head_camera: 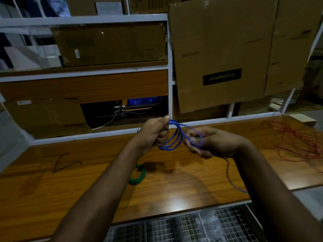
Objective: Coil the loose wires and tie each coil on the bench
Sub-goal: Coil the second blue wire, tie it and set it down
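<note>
The left hand (155,131) is clenched around one side of a blue wire coil (172,137), thumb on top and fingers wrapped through the loops, holding the coil up in the air above the wooden bench (52,193). Just right of the coil, the right hand (211,142) pinches a blurred loop of the same blue wire between thumb and fingertips, palm turned up. From under that hand the loose blue tail (234,182) drops to the bench and runs toward the bench's near edge, right of the coil. Below the coil and a little to its left, a green coil (139,175) lies flat on the bench, partly hidden by the left forearm. Well left of the coil, a short dark wire piece (64,163) rests on bare wood, with a broad stretch of board between it and the arms. Far right of the coil, a red wire tangle (297,144) sprawls close to the bench's right edge, near a small pale block (302,119) at the back corner. Behind the coil, the bench ends against a white shelf frame (83,74) stacked with cardboard boxes (222,55). Nearer than the coil, past the bench's front edge, a wire mesh rack (183,229) shows below.
</note>
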### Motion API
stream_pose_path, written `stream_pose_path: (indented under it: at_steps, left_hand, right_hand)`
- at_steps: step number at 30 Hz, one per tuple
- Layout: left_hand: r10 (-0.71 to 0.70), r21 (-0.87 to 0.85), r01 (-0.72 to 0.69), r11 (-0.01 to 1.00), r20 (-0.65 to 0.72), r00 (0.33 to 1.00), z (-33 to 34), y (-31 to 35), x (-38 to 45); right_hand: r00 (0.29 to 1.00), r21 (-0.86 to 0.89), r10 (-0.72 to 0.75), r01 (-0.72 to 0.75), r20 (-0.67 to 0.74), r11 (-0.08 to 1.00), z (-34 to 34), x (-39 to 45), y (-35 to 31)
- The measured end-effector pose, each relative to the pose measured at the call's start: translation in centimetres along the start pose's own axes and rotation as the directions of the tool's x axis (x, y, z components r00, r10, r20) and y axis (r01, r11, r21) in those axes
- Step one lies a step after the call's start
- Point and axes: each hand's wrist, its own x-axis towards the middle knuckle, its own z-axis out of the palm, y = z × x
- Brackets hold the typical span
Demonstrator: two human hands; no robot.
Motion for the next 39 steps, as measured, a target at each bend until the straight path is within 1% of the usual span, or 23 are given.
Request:
stream_pose_path:
  at_steps: [2,5,7,9,11,13,14,16,17,18,19,20,21,22,23,24,25,26,28,31,34,37,39]
  left_hand:
    - [0.029,0.033,-0.028,0.999,-0.035,0.999,0.5,-0.6,0.3]
    - [0.042,-0.001,-0.042,0.999,-0.076,0.996,0.2,-1.6,0.6]
    - [0.034,-0.048,-0.039,0.998,-0.093,0.995,-0.4,-2.1,0.5]
    - [0.021,-0.092,-0.031,0.995,-0.105,0.994,-1.0,-2.3,0.2]
    - [-0.004,-0.153,-0.014,0.988,-0.115,0.993,-1.4,-2.3,0.0]
    - [-0.028,-0.250,0.001,0.968,-0.105,0.994,-1.7,-2.1,-0.3]
    - [-0.031,-0.299,0.001,0.954,-0.095,0.995,-1.8,-1.8,-0.4]
    - [-0.024,-0.380,-0.009,0.925,-0.081,0.996,-1.8,-1.3,-0.6]
    - [-0.015,-0.412,-0.019,0.911,-0.079,0.997,-1.9,-1.0,-0.7]
    - [-0.002,-0.442,-0.033,0.897,-0.079,0.997,-1.9,-0.7,-0.8]
    - [0.009,-0.472,-0.046,0.880,-0.080,0.997,-1.9,-0.4,-0.9]
    - [0.018,-0.501,-0.057,0.864,-0.082,0.996,-1.9,0.0,-0.9]
    - [0.023,-0.527,-0.064,0.848,-0.084,0.996,-1.9,0.3,-0.9]
    - [0.027,-0.546,-0.070,0.835,-0.086,0.996,-1.9,0.6,-0.9]
    - [0.031,-0.558,-0.075,0.826,-0.089,0.996,-1.8,0.8,-0.9]
    - [0.035,-0.565,-0.082,0.821,-0.094,0.995,-1.8,0.9,-0.8]
    - [0.037,-0.567,-0.086,0.819,-0.097,0.995,-1.8,0.9,-0.8]
    - [0.038,-0.567,-0.087,0.819,-0.098,0.994,-1.7,0.9,-0.7]
    - [0.030,-0.571,-0.080,0.817,-0.096,0.995,-1.5,0.8,-0.6]
    - [0.016,-0.577,-0.064,0.814,-0.087,0.996,-1.0,0.4,-0.7]
    - [0.003,-0.543,-0.051,0.838,-0.087,0.996,-0.6,0.4,-0.8]
    - [-0.027,-0.474,-0.012,0.881,-0.076,0.997,-0.1,0.6,-1.2]
    - [-0.033,-0.396,0.004,0.918,-0.068,0.997,0.4,0.8,-1.5]
  right_hand:
    - [0.996,0.069,-0.086,0.085,0.012,0.994,1.4,0.8,-0.2]
    - [0.984,0.188,-0.175,0.176,-0.024,0.966,2.6,0.8,-1.0]
    - [0.968,0.250,-0.217,0.244,-0.128,0.937,2.9,0.1,-2.2]
    - [0.915,0.236,-0.206,0.297,-0.346,0.925,2.7,-0.5,-3.5]
    - [0.799,0.227,-0.113,0.300,-0.591,0.927,2.1,-0.8,-4.2]
    - [0.644,0.186,-0.030,0.265,-0.765,0.946,1.4,-0.8,-3.8]
    - [0.558,0.140,-0.006,0.219,-0.830,0.966,1.2,-0.6,-3.4]
    - [0.379,0.010,-0.005,0.038,-0.926,0.999,0.8,-0.3,-2.0]
    - [0.316,-0.065,-0.026,-0.115,-0.948,0.991,0.5,-0.2,-1.2]
    - [0.306,-0.145,-0.049,-0.298,-0.951,0.943,0.4,-0.1,-0.6]
    - [0.348,-0.235,-0.059,-0.489,-0.935,0.840,0.4,0.0,0.0]
    - [0.425,-0.328,-0.032,-0.647,-0.905,0.688,0.7,0.1,0.5]
    - [0.503,-0.416,0.030,-0.744,-0.864,0.523,1.3,0.2,1.0]
    - [0.574,-0.499,0.103,-0.776,-0.812,0.387,2.4,0.3,1.2]
    - [0.646,-0.586,0.177,-0.754,-0.742,0.297,3.7,0.5,1.4]
    - [0.721,-0.673,0.244,-0.693,-0.648,0.258,5.1,0.6,1.4]
    - [0.788,-0.748,0.298,-0.611,-0.539,0.261,6.6,0.7,1.3]
    - [0.838,-0.796,0.326,-0.529,-0.437,0.294,7.8,0.8,1.0]
    - [0.906,-0.850,0.297,-0.397,-0.303,0.345,9.4,0.9,-0.1]
    - [0.966,-0.915,0.143,-0.251,-0.216,0.316,9.8,0.9,-2.6]
    - [0.981,-0.957,-0.077,-0.152,-0.175,0.246,9.2,0.6,-5.2]
    - [0.944,-0.975,-0.291,-0.098,-0.154,0.198,8.2,0.8,-6.8]
    - [0.880,-0.989,-0.454,-0.097,-0.140,0.115,7.3,1.2,-7.0]
